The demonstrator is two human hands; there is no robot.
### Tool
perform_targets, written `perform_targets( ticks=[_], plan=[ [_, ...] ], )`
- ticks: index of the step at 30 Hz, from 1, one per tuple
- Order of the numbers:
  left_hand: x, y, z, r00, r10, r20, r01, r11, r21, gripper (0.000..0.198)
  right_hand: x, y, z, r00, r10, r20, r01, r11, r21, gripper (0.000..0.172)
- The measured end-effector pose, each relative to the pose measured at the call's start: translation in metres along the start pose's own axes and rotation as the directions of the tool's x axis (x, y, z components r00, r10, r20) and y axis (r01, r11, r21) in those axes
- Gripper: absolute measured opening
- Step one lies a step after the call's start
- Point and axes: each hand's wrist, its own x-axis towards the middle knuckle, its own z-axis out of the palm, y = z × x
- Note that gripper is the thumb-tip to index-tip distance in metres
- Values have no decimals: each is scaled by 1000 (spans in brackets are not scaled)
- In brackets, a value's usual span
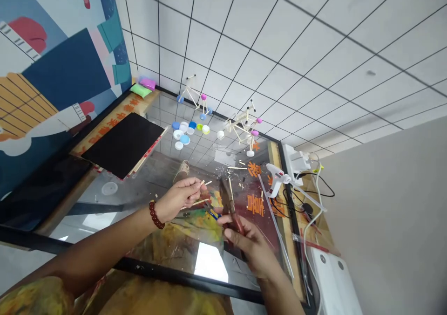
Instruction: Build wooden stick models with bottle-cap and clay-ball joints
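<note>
My left hand [181, 195], with a dark red bead bracelet [156, 215] at its wrist, pinches a short thin wooden stick [203, 183]. In my right hand [252, 246] is a pair of pliers [231, 208] with reddish handles, its jaws pointing away from me and slightly blurred. The jaws are apart from the stick, to its right. Between the hands, a small blue-and-yellow-handled tool [213, 212] lies on the glass table [139, 231]; its kind is unclear. Cut bits and loose sticks [237, 167] are scattered beyond the pliers.
Stick models [240, 126] with bottle-cap feet stand at the back, near a group of bottle caps [185, 139]. A black board [124, 143] lies left. Along the right edge are a white glue gun [277, 180], a clear rod [275, 226], cables and a power strip [295, 159].
</note>
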Motion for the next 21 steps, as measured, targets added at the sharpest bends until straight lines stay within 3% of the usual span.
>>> perform_targets(
  ticks=[3,6,18,21],
  plan=[
    [-1,1,3,999,31,-19,-29,996,81,35,3,-1,1,996,-84,23,87,950,-299,31],
    [-4,4,8,997,76,-28,-71,984,161,40,5,-2,-1,989,-136,66,151,896,-418,32],
    [-2,0,9,995,83,-58,-76,990,118,32,4,10,-2,997,-43,61,60,943,-329,36],
    [-2,-2,6,995,92,-50,-82,981,174,30,3,6,-1,996,-41,80,67,935,-348,35]
  ],
)
